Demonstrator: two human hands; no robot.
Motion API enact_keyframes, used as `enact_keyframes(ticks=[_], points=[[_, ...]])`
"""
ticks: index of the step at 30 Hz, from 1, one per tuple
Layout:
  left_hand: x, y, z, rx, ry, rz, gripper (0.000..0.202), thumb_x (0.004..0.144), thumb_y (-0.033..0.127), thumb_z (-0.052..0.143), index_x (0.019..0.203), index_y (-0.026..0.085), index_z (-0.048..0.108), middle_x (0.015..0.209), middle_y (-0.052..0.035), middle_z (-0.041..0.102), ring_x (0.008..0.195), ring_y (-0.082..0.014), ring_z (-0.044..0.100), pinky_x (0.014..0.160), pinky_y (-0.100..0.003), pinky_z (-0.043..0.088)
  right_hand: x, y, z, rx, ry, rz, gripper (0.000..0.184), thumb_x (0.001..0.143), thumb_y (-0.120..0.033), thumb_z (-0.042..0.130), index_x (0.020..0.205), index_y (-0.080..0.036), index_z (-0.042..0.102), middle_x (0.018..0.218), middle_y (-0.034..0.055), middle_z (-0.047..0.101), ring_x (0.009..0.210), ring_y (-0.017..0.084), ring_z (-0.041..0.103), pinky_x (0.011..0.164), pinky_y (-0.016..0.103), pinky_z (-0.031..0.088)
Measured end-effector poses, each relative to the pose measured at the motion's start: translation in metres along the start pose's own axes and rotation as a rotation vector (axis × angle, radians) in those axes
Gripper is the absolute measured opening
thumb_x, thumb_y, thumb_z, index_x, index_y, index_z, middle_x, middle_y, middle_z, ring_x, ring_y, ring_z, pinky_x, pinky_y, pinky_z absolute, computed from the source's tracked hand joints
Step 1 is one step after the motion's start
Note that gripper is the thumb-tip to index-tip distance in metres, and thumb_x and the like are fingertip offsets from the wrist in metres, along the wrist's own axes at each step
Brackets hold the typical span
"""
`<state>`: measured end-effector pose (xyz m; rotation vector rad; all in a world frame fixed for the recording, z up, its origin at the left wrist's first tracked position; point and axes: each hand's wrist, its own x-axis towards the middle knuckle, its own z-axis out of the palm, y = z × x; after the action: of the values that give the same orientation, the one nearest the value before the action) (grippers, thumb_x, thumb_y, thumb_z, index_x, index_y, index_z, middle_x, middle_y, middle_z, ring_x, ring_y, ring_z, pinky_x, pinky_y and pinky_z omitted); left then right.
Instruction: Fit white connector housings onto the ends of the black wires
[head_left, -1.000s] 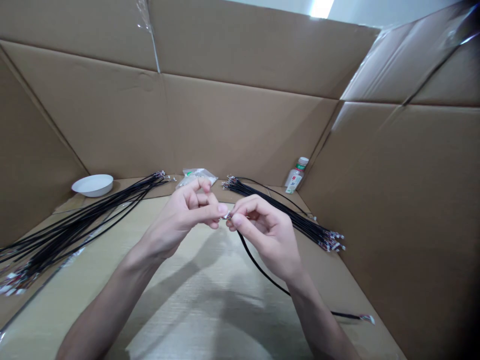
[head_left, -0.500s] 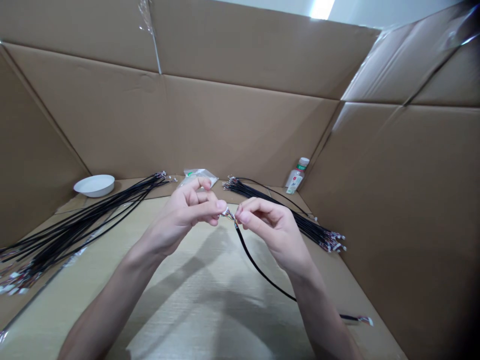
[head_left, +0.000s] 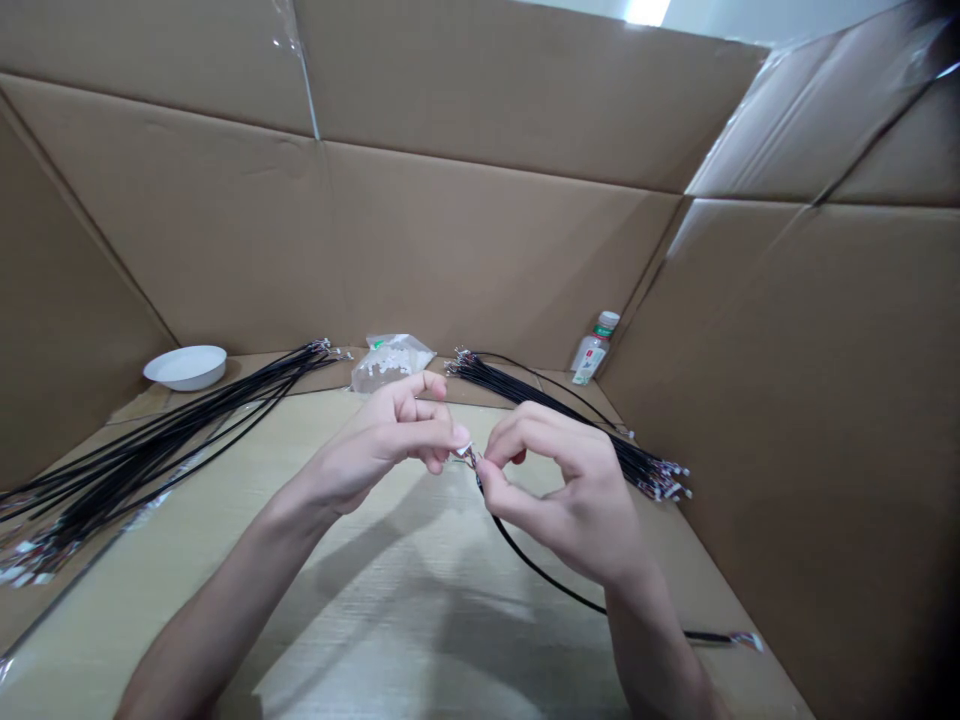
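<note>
Farther from the bag [head_left: 394,362] now, the left hand [head_left: 375,447] pinches the white plug [head_left: 464,449], the right hand [head_left: 585,502] its wires [head_left: 472,459], so fixing seems unfinished.

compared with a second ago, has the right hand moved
Yes: judged against the bottle, the right hand has shifted right and a little lower in view.

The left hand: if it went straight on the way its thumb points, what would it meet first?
Most likely the right hand, whose fingertips lie just beyond the white connector that the left hand pinches; depth is hard to judge here.
</note>
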<state>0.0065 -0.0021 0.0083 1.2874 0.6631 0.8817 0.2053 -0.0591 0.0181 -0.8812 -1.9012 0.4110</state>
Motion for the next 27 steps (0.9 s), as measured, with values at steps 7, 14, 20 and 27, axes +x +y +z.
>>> enact_keyframes(ticks=[7,14,20,27], points=[[0.0029,-0.0028,0.0010,-0.025,-0.042,-0.023,0.044,0.079,0.020,0.086,0.105,0.022,0.050,0.058,0.0105,0.060,0.054,-0.0059,0.051,0.058,-0.017,0.042,0.0014,0.0032,-0.0033,0.017,-0.045,0.032,0.021,0.081,-0.005,0.067,0.068,-0.019,0.059,0.073,-0.0014,0.064,0.067,0.013,0.057,0.064,0.030,0.045],[0.0048,-0.0043,0.0019,-0.017,-0.031,-0.026,0.038,0.076,0.014,0.084,0.098,0.020,0.054,0.059,0.0096,0.060,0.054,-0.0066,0.052,0.063,-0.021,0.044,-0.0001,0.0027,-0.0060,-0.116,-0.094,-0.052,0.020,0.079,-0.003,0.066,0.070,-0.020,0.058,0.074,-0.0020,0.060,0.071,0.013,0.055,0.068,0.029,0.045],[0.0059,-0.0071,0.0034,-0.017,0.004,-0.056,0.043,0.072,0.011,0.083,0.101,0.022,0.053,0.059,0.0103,0.056,0.053,-0.0089,0.051,0.058,-0.023,0.040,-0.0014,0.0031,-0.0054,-0.264,-0.099,-0.117,0.019,0.083,-0.005,0.061,0.071,-0.020,0.057,0.075,0.0001,0.061,0.071,0.015,0.054,0.066,0.029,0.044],[0.0066,-0.0078,0.0066,-0.022,0.001,-0.075,0.047,0.071,0.011,0.081,0.105,0.021,0.051,0.058,0.0115,0.054,0.051,-0.0069,0.046,0.057,-0.021,0.039,-0.0022,0.0038,-0.0055,-0.298,-0.102,-0.149,0.020,0.084,-0.006,0.059,0.070,-0.019,0.055,0.075,0.0008,0.059,0.072,0.015,0.053,0.067,0.029,0.043]])
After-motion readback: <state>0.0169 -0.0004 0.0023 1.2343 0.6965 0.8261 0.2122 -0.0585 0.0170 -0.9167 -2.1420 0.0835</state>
